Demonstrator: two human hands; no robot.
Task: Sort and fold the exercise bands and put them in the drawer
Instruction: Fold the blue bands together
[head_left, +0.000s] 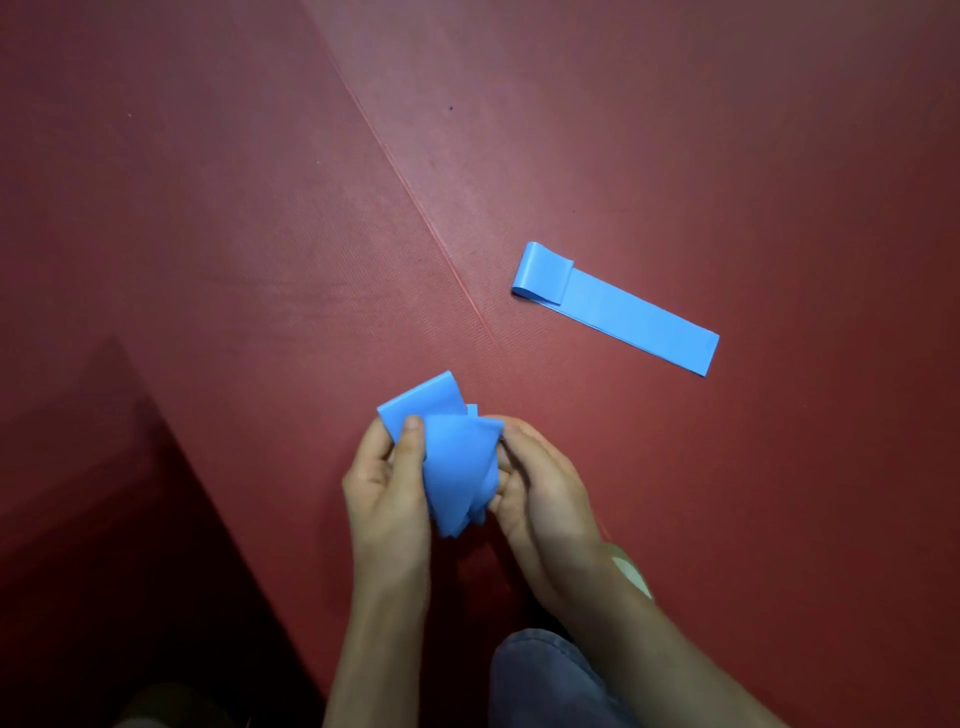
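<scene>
A blue exercise band (452, 457), folded into a loose bundle, is held between both hands low in the middle of the head view. My left hand (387, 493) pinches its left side with the thumb on top. My right hand (540, 493) grips its right side from underneath. A second blue exercise band (623, 309) lies flat on the red mat (260, 234) to the upper right, with its left end rolled over. No drawer is in view.
The red mat fills most of the view, with a seam (415, 197) running diagonally across it. A dark shadowed area (104, 571) covers the lower left. My knee in blue jeans (545, 680) shows at the bottom.
</scene>
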